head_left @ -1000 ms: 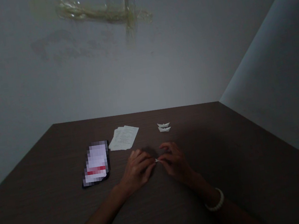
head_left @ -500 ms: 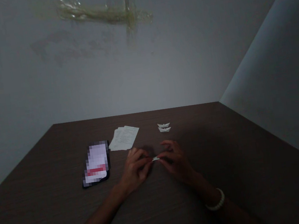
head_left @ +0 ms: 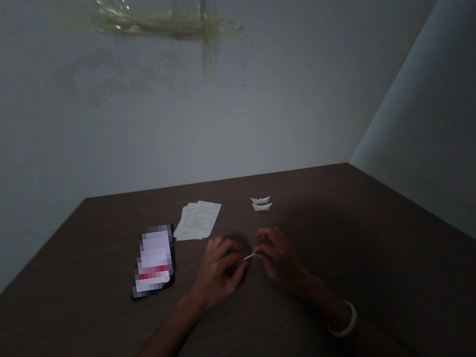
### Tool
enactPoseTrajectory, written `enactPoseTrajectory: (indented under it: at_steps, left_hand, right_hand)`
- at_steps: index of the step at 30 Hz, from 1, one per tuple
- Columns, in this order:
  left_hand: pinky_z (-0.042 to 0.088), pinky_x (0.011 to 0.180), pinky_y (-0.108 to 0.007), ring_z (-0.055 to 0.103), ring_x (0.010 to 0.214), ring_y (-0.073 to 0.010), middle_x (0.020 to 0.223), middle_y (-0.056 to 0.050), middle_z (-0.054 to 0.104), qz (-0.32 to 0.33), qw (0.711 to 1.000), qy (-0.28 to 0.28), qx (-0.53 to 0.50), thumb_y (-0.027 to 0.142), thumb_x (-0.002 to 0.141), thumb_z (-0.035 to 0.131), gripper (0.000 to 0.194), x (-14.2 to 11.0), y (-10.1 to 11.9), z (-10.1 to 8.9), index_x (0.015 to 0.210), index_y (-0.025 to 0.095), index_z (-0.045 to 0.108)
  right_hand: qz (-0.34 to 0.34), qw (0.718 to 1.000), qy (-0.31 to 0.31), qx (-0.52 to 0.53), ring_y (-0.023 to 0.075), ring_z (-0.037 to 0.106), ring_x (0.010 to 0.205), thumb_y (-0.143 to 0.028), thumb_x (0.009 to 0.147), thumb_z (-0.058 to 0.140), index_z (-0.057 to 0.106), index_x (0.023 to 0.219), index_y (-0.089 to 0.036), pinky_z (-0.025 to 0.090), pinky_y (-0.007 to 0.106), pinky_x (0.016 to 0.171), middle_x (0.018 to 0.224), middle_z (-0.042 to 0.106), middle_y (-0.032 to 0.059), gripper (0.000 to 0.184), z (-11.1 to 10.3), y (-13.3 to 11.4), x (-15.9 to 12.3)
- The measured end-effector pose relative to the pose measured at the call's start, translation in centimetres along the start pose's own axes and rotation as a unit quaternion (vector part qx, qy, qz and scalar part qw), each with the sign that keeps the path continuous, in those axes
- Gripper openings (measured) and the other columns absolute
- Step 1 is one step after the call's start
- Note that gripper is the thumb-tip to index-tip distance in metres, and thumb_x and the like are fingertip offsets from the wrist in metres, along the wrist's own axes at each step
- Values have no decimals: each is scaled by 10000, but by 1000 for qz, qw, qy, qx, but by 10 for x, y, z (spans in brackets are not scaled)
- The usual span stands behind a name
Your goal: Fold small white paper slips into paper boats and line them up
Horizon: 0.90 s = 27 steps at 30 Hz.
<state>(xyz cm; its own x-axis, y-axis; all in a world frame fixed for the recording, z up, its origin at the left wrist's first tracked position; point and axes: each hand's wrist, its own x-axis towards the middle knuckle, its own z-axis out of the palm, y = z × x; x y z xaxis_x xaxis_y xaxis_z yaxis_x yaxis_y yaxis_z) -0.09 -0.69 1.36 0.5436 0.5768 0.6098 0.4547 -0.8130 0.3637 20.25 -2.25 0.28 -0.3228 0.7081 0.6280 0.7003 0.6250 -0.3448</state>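
Between my two hands is a small folded piece of white paper, seen as a thin, slightly slanted strip. My left hand pinches its left end between thumb and forefinger. The fingers of my right hand are closed on the other end, and a pale beaded bracelet circles that wrist. Much of the paper is hidden by my fingertips. Beyond my hands, two small white paper boats sit close together on the dark table.
Several sheets of printed paper lie in a stack to the left of the boats. A phone with a blurred lit screen rests left of my left hand. The brown table meets a grey wall with yellowed tape on it.
The folded paper has tilted and now shows as a thinner line, its right end higher. My fingers have shifted slightly around it. The boats, sheets and phone stay put.
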Motion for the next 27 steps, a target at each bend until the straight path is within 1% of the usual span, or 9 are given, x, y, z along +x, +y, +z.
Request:
enactPoseTrajectory:
  at_steps: [5, 9, 11, 14, 20, 27]
  left_hand:
    - [374, 752, -359, 493, 853, -197, 910, -50, 609, -2, 1000, -6, -5, 198, 902, 556, 141, 0, -1, -1, 888, 204, 696]
    - [367, 740, -353, 492, 840, -194, 895, -52, 610, 5, 1000, 9, -10, 193, 924, 523, 176, 0, -4, -1, 909, 197, 698]
    - [365, 741, -356, 492, 843, -197, 902, -54, 612, 9, 1000, 10, -9, 202, 928, 519, 185, 0, -5, -1, 926, 198, 703]
    - [366, 746, -358, 491, 848, -198, 910, -57, 609, 6, 1000, 0, -6, 201, 926, 518, 196, 0, -3, -2, 913, 199, 713]
    - [345, 726, -360, 475, 848, -206, 908, -61, 613, 11, 999, -29, 29, 197, 913, 529, 217, 1, 0, 1, 781, 178, 700]
    - [338, 714, -357, 481, 843, -202, 902, -62, 623, 28, 998, -50, 31, 183, 921, 506, 236, 1, 2, 0, 766, 172, 684]
  right_hand:
    - [4, 1000, -10, 6, 232, 509, 992, -138, 887, 563, 636, 864, -198, 462, 389, 869, 1059, 561, 87, 97, 0, -1, 1]
    - [28, 999, -7, 18, 229, 508, 1018, -158, 876, 604, 661, 920, -215, 464, 385, 885, 1102, 550, 82, 91, 1, -1, 0]
    - [27, 999, -10, 23, 233, 506, 1038, -166, 859, 635, 667, 927, -222, 462, 386, 896, 1130, 546, 78, 94, 1, -1, 0]
    - [17, 1000, -17, 18, 234, 510, 1034, -157, 861, 624, 659, 878, -213, 455, 395, 904, 1118, 557, 75, 68, 1, -1, 0]
    - [-3, 999, -45, -11, 241, 505, 1014, -93, 831, 609, 611, 830, -189, 437, 403, 897, 1088, 568, 82, 96, 1, -2, -1]
    - [23, 998, -43, -25, 232, 504, 973, -71, 797, 630, 592, 795, -191, 432, 388, 863, 1018, 577, 71, 125, 2, -4, 0]
